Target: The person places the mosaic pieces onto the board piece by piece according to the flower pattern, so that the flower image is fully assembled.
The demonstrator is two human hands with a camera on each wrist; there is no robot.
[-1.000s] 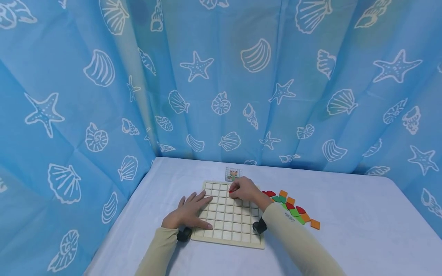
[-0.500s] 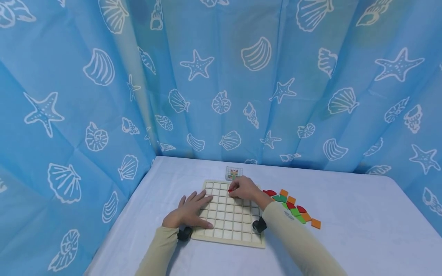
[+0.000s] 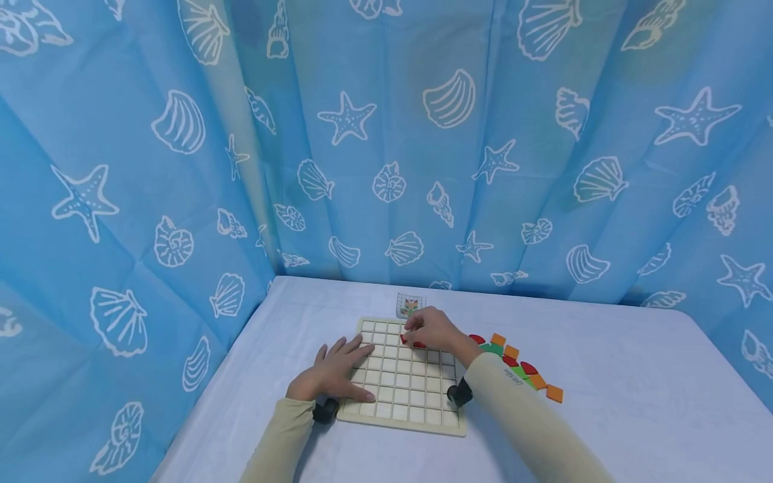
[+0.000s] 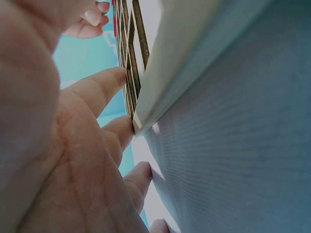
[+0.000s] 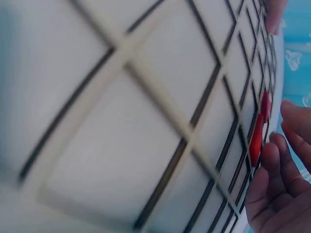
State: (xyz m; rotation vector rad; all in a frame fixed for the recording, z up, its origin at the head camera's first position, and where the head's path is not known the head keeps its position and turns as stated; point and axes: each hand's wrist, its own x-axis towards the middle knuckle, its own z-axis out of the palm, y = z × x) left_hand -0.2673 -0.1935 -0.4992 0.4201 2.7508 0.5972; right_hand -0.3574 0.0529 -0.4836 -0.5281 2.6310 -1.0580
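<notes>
A cream square board (image 3: 401,425) with a raised grid lies on the white table. My left hand (image 3: 331,371) rests spread over its left edge, some fingers on the grid; the left wrist view shows this palm (image 4: 82,165) close up. My right hand (image 3: 430,329) is near the far edge of the board, fingers bent, right beside two red pieces (image 3: 419,345) in the grid. In the right wrist view the red piece (image 5: 256,141) lies flat against the board, with the fingers (image 5: 279,170) next to it and a gap between thumb and forefinger. Contact there is hard to tell.
Loose orange, red and green pieces (image 3: 537,381) lie in a slanting group right of the board, partly behind the right sleeve. A small card (image 3: 410,305) with a coloured grid pattern is beyond the far edge. A blue shell-print curtain (image 3: 386,134) closes the back.
My right hand has shifted slightly right and away, uncovering a second red piece in the grid. The left hand stays in place on the board.
</notes>
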